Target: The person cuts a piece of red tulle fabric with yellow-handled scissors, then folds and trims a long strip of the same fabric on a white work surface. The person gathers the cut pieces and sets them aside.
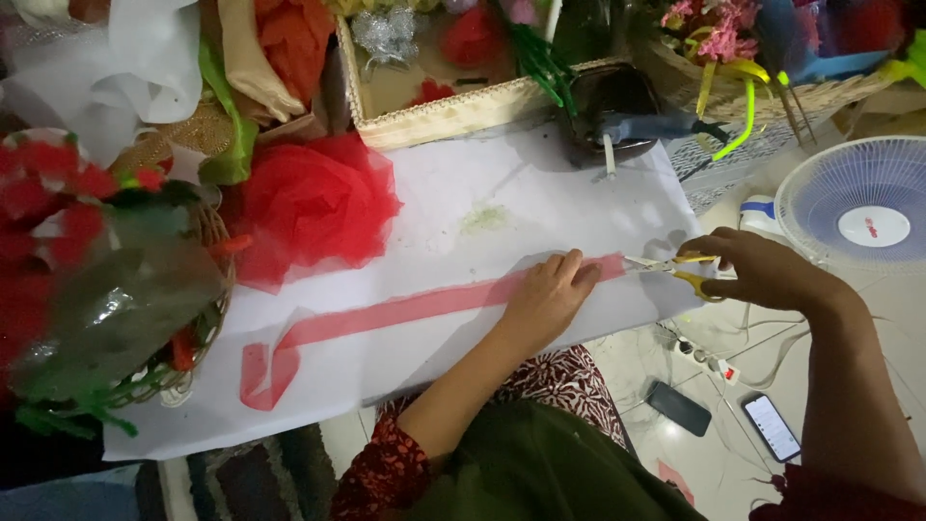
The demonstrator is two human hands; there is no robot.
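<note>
Craft clutter rings the white sheet of paper (463, 222) that covers our bench, and we take that sheet as our landmark. Across its middle we see a long red ribbon (405, 311) lying flat, its far end folded back into a loop near the sheet's lower left corner. Our left hand (548, 297) lies palm down on the ribbon toward the sheet's right side, fingers (564, 270) close together and pressed flat on the strip to hold it. Just past those fingertips, at the sheet's right edge, our right hand (762, 270) grips a pair of yellow-handled scissors (675, 268), fingers curled through and around the handles; the blades point at the ribbon's right end and look slightly parted, though we cannot tell whether they touch it.

Above the sheet's left part sits a bunch of red netting (313, 207). Beyond its top edge stands a woven tray (453, 114) of trimmings, and a glue gun (637, 125) rests at the top right corner. Left of the sheet a basket (207, 318) holds red flowers and green leaves. Right of it, on the floor, stand a white fan (858, 203) and two phones (723, 413).
</note>
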